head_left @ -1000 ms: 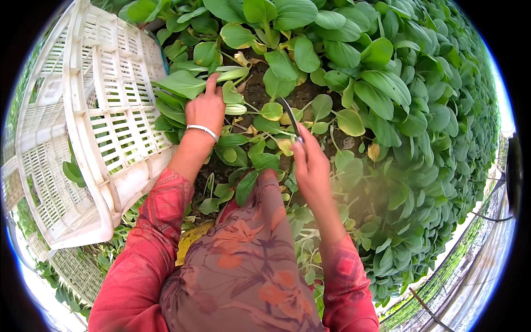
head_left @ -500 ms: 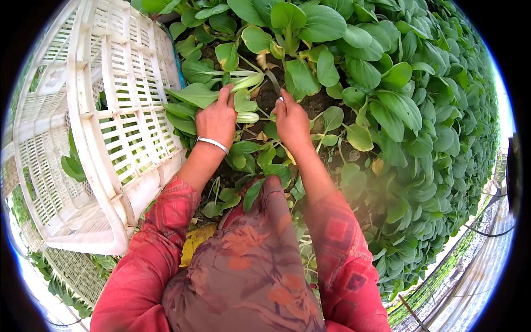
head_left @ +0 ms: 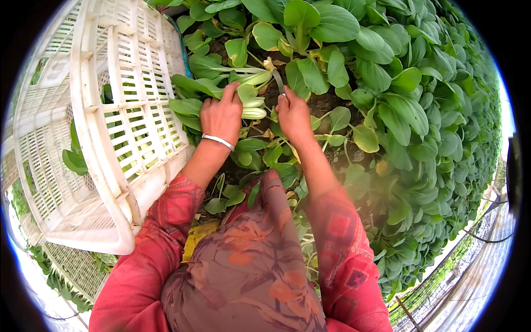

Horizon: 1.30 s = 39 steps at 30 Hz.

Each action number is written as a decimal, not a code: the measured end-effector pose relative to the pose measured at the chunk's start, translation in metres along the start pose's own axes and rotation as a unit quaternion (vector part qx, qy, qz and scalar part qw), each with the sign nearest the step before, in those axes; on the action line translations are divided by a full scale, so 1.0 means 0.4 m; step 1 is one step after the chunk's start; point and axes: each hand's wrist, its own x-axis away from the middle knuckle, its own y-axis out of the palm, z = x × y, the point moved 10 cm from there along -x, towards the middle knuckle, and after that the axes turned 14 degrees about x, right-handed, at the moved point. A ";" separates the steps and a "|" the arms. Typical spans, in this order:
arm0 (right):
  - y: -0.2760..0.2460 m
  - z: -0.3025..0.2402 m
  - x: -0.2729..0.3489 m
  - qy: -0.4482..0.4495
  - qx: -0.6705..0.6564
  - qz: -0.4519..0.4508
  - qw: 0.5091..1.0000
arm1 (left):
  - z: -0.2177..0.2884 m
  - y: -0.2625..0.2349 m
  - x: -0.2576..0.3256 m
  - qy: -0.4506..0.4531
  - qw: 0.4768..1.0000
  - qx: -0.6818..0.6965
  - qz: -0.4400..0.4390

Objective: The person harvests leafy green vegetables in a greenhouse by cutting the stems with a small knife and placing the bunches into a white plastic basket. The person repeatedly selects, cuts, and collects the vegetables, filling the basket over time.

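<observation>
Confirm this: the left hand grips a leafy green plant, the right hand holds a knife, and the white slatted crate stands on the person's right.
Not quite: the head view shows the white slatted crate on the person's left. The left hand does grip the leafy green plant, and the right hand holds the knife.

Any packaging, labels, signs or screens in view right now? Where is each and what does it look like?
No labels, signs or screens show.
Crate: the only container, at the person's left beside the left hand; white slatted plastic, rectangular, tilted, a few green leaves inside.
Second crate: lower left, partly under the first; white lattice, mostly hidden.
Right hand: holds a thin blade among the greens, nothing printed on it.
</observation>
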 end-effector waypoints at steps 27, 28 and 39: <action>-0.282 0.037 0.394 0.196 -0.483 0.035 0.853 | 0.265 -0.254 0.127 0.311 0.887 0.339 0.034; -0.278 0.045 0.401 0.203 -0.501 0.017 0.841 | 0.275 -0.256 0.130 0.320 0.884 0.338 0.029; -0.468 0.080 0.502 0.160 -0.344 0.273 0.884 | 0.329 -0.223 0.141 0.339 0.913 0.221 -0.049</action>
